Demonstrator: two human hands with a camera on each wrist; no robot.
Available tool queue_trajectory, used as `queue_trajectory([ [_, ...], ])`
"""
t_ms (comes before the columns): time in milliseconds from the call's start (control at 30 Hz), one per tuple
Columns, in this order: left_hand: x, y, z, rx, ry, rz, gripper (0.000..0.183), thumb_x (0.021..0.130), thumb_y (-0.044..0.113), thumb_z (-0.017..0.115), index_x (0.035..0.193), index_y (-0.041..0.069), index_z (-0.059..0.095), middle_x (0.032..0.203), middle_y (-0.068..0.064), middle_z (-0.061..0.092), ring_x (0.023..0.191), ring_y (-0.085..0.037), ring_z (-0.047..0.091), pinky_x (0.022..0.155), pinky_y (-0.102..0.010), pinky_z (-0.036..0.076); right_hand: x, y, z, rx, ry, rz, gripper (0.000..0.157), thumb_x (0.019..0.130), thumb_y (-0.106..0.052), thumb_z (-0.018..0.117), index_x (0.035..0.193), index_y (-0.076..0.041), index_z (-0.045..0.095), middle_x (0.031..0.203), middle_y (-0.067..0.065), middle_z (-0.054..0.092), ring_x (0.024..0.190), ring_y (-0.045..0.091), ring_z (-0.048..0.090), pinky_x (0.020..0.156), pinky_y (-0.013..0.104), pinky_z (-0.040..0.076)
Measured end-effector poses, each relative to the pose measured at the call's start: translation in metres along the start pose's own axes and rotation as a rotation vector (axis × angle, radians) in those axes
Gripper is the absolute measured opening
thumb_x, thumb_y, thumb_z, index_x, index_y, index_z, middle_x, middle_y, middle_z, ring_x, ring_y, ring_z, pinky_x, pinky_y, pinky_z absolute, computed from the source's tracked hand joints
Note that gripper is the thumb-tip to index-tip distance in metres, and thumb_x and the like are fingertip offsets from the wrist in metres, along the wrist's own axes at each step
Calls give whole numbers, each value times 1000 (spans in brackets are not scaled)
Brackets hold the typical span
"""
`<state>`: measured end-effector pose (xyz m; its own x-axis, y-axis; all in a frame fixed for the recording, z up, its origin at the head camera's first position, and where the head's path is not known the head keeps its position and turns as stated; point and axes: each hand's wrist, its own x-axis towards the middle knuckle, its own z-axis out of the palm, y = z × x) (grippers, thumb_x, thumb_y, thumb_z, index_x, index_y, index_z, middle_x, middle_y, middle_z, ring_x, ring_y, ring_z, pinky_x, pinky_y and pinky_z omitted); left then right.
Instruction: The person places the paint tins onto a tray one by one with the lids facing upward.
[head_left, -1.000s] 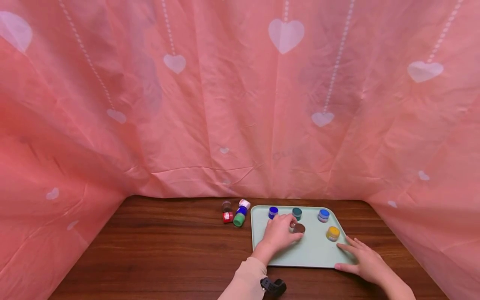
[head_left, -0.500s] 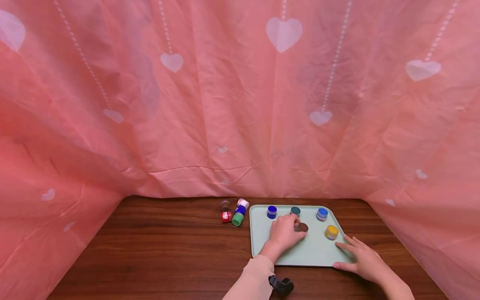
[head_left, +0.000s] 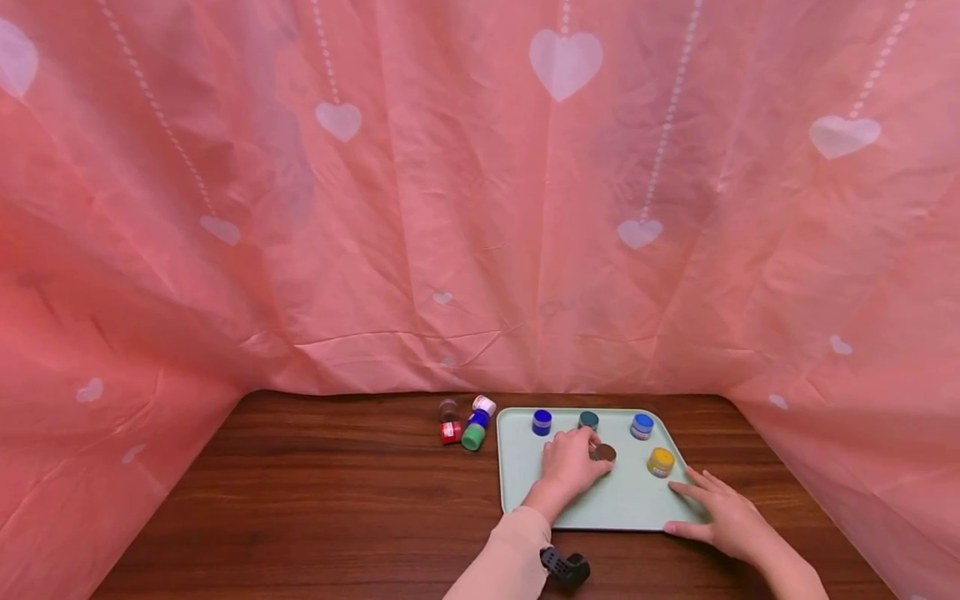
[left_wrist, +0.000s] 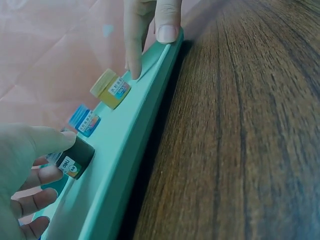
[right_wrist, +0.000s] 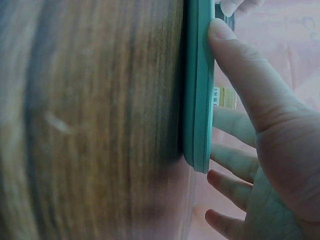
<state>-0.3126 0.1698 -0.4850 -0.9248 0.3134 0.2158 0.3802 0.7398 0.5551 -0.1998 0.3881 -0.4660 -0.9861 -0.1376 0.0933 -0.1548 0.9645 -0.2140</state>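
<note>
My left hand (head_left: pixel 567 462) pinches a small brown paint jar (head_left: pixel 604 453) between thumb and fingers, low over the middle of the pale green tray (head_left: pixel 600 515). In the left wrist view this jar (left_wrist: pixel 82 156) stands nearly upright relative to the tray, its label facing the camera. My right hand (head_left: pixel 729 518) rests at the tray's front right corner. Its thumb (right_wrist: pixel 222 31) lies on the rim and the other fingers stretch loosely along the right edge. Close to those fingers stands a yellow paint jar (head_left: pixel 661 462).
Along the tray's back stand a dark blue jar (head_left: pixel 542 422), a teal jar (head_left: pixel 588 420) and a light blue jar (head_left: pixel 642 427). Left of the tray, a red jar (head_left: pixel 451 432), a green jar (head_left: pixel 473 437) and several others cluster on the wooden table (head_left: pixel 337 500). A pink curtain (head_left: pixel 480 250) hangs behind.
My left hand has shifted slightly right across the tray with the brown jar, then stayed almost still. The right hand keeps its place at the tray corner.
</note>
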Motion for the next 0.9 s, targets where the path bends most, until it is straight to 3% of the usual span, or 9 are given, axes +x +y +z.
queue_trajectory([
  [167,-2,1,-4,61,-10,6,32,77,49,77,100,28,67,85,12,62,84,-11,53,72,-29,36,0,-1,0,1,5,-3,69,74,-56,75,120,-6,67,138,31,50,125,56,44,85,70,41],
  [400,-11,-2,-14,130,-5,37,40,79,53,73,112,31,67,105,10,66,97,-12,55,75,-30,37,0,-1,1,3,11,-5,68,73,-55,75,120,-6,68,137,31,51,125,56,45,86,69,41],
  [700,-25,-12,-35,123,66,114,32,82,48,72,107,28,69,101,8,67,93,-15,54,70,-28,32,-1,-1,1,0,23,-17,67,73,-55,76,119,-5,68,136,31,52,123,55,47,87,68,42],
  [900,-26,-22,-53,102,86,125,27,84,45,72,105,28,71,95,9,68,89,-13,58,70,-28,35,-1,-1,2,0,36,-29,66,73,-53,76,118,-5,68,135,32,53,123,56,47,87,66,42],
])
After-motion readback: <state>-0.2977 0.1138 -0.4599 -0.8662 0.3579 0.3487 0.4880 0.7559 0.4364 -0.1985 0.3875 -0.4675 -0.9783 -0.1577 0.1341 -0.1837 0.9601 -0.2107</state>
